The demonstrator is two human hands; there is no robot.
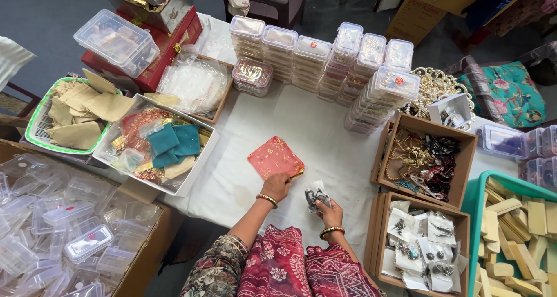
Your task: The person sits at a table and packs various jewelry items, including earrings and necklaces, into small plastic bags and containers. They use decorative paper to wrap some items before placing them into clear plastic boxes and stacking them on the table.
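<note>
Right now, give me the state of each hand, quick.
Left hand: closed on the edge of the red pouch.
Right hand: closed, holding a small clear packet.

The small clear packet (317,196) in the right hand (332,214) is showing dark pieces too small to make out. The left hand (276,186) is covering the near corner of the red pouch (274,157). The green tray of pale blocks (518,216) is running off the picture's right edge, and the clear lidded boxes (52,227) are running off its lower left corner.
</note>
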